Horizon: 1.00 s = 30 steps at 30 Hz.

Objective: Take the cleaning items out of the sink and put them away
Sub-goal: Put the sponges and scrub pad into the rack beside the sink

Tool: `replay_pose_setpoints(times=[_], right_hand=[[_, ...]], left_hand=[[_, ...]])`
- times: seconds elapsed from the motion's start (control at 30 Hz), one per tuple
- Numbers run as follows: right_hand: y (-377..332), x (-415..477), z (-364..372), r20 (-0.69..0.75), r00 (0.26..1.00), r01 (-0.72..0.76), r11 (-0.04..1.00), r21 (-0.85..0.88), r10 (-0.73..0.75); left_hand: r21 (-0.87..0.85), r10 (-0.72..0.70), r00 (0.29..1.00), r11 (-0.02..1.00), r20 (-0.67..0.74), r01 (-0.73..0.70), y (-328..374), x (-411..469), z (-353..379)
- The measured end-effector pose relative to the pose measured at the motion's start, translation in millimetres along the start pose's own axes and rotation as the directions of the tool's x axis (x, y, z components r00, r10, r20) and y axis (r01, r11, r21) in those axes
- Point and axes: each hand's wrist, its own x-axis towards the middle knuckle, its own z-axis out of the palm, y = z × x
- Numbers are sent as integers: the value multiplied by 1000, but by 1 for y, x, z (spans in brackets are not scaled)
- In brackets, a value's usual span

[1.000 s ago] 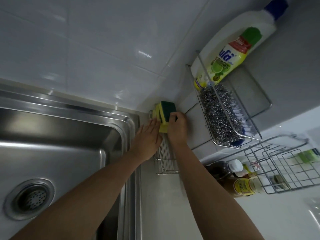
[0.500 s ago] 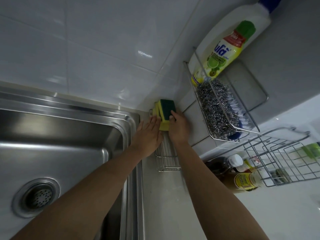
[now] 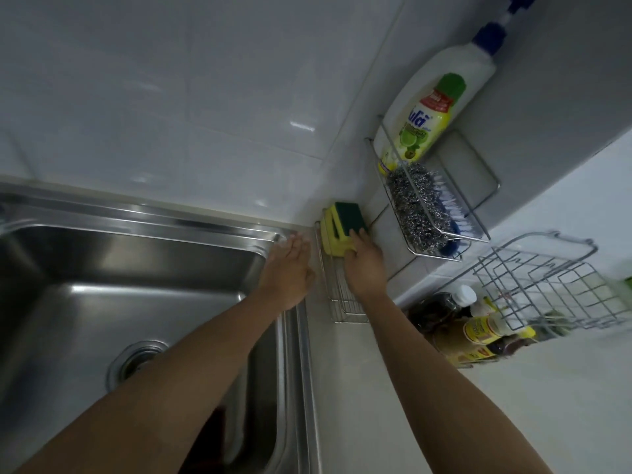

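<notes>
Two yellow sponges with dark green scouring faces stand on edge at the far end of a small wire rack, centre of the frame, pressed into the tiled corner. The right hand grips the nearer sponge's bottom edge, fingers curled on it. The left hand lies flat and spread, holding nothing, on the sink rim just left of the rack. Bare counter lies below the rack. At upper right, one wall basket holds one detergent bottle, one steel scourer and one brush.
</notes>
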Motion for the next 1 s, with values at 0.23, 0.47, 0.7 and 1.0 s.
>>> replay_pose_setpoints(times=[0.23, 0.47, 0.7, 1.0], right_hand=[[-27, -93, 28, 128, 982, 152, 985, -75, -142], [-56, -186, 97, 355, 885, 339, 939, -51, -301], [-81, -223, 168, 710, 671, 325, 946, -20, -215], [-91, -241, 204, 891, 446, 249, 968, -41, -77]], left_hand=[[75, -104, 993, 992, 53, 100, -42, -121, -25], [75, -60, 997, 996, 42, 57, -68, -283, 2], [56, 56, 996, 997, 73, -60, -64, -366, 18], [153, 159, 986, 974, 47, -165, -66, -386, 19]])
